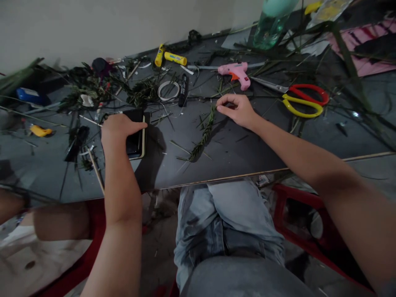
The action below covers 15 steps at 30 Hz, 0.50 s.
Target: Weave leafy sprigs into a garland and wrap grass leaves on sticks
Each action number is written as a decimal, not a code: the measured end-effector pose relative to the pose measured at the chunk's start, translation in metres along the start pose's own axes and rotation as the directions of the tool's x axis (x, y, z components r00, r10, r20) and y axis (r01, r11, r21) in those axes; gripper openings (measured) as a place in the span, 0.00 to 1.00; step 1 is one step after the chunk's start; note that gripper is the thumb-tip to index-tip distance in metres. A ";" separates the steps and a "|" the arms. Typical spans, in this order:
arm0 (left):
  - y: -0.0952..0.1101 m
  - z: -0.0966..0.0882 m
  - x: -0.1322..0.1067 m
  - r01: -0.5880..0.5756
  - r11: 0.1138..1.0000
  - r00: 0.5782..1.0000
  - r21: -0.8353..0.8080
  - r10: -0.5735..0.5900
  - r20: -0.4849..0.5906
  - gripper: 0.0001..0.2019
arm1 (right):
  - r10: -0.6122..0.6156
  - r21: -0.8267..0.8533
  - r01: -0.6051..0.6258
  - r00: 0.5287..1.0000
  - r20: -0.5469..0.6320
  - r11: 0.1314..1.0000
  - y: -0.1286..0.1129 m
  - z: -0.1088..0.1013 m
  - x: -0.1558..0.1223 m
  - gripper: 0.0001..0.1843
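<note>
1. Dark grey tabletop (247,152) strewn with green leaf scraps (142,93)
2. Left hand (117,128) over a flat black rectangular device (134,144); grip can't be told
3. Slim green plaited leaf strand (204,138), centre, top pinched by the right hand (238,110)
4. Seemingly steadying the strand; shifting it calls for gentleness

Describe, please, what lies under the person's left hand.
A black, pale-edged flat object shows beneath the left hand; the portion behind the hand and wrist is covered.
</note>
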<state>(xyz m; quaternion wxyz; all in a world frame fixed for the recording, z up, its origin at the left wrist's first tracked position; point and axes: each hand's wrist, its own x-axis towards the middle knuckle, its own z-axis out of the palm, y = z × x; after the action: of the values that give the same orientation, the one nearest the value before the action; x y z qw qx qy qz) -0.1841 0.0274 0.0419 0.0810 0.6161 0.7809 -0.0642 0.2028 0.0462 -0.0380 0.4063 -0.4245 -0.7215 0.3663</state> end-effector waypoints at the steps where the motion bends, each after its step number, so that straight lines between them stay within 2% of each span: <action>1: 0.001 0.001 0.001 0.005 1.000 0.999 -0.009 -0.005 -0.042 0.21 | -0.004 0.009 0.004 1.000 0.001 1.000 -0.001 0.000 0.000 0.16; 3: -0.002 0.005 0.004 -0.001 0.997 0.991 -0.083 -0.010 -0.132 0.26 | -0.006 0.025 0.005 1.000 0.007 1.000 -0.002 0.001 0.000 0.16; 5: -0.006 0.007 0.005 -0.021 0.984 0.991 -0.174 -0.003 -0.137 0.28 | 0.006 0.031 -0.007 1.000 0.013 0.999 -0.003 0.001 0.000 0.16; 8: 0.004 0.006 -0.007 0.034 0.970 0.989 -0.242 -0.068 -0.133 0.21 | 0.017 0.028 -0.017 1.000 0.016 0.999 -0.004 0.001 0.000 0.16; 9: 0.016 0.004 -0.016 0.049 0.962 0.967 -0.270 -0.113 -0.226 0.23 | 0.014 0.028 -0.015 1.000 0.017 0.999 -0.004 0.001 0.000 0.16; 10: 0.031 0.002 -0.026 -0.007 0.953 0.932 -0.302 -0.104 -0.349 0.29 | 0.010 0.030 -0.011 1.000 0.020 1.000 -0.004 0.001 0.000 0.16; 11: 0.050 0.001 -0.037 -0.053 0.942 0.878 -0.330 -0.114 -0.465 0.34 | 0.004 0.032 -0.005 1.000 0.023 0.999 -0.004 0.001 0.000 0.17; 12: 0.071 0.001 -0.047 -0.153 0.929 0.850 -0.337 -0.050 -0.524 0.35 | -0.002 0.036 0.001 1.000 0.024 0.999 -0.004 0.001 0.000 0.17; 13: 0.094 0.003 -0.056 -0.266 0.900 0.814 -0.344 0.019 -0.581 0.31 | -0.009 0.043 0.008 1.000 0.026 0.999 -0.004 0.002 -0.001 0.18; 15: 0.136 0.013 -0.067 -0.535 0.765 0.754 -0.360 0.239 -0.612 0.21 | -0.031 0.068 0.029 0.999 0.028 0.997 -0.004 0.002 -0.002 0.21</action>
<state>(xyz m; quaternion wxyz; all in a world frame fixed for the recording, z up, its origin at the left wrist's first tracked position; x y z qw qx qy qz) -0.0360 -0.0069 0.0425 0.0347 0.7175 0.6078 0.3386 0.2002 0.0427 -0.0354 0.4153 -0.3944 -0.7207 0.3906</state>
